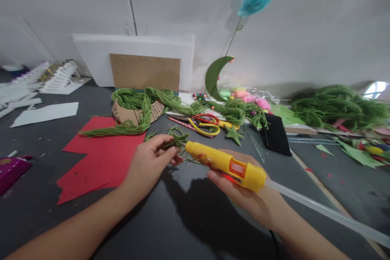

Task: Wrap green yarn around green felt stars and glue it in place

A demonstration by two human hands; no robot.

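Left hand (157, 153) pinches green yarn (176, 140); right hand (243, 197), beside it, grips a yellow hot-glue gun (213, 156).
The yarn looks light, floppy; best held clear of the nozzle (182, 144).

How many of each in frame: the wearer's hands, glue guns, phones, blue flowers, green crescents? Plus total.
Hands, left hand and right hand: 2
Yellow glue gun: 1
Black phone: 1
Blue flower: 1
Green crescent: 1
Total: 6
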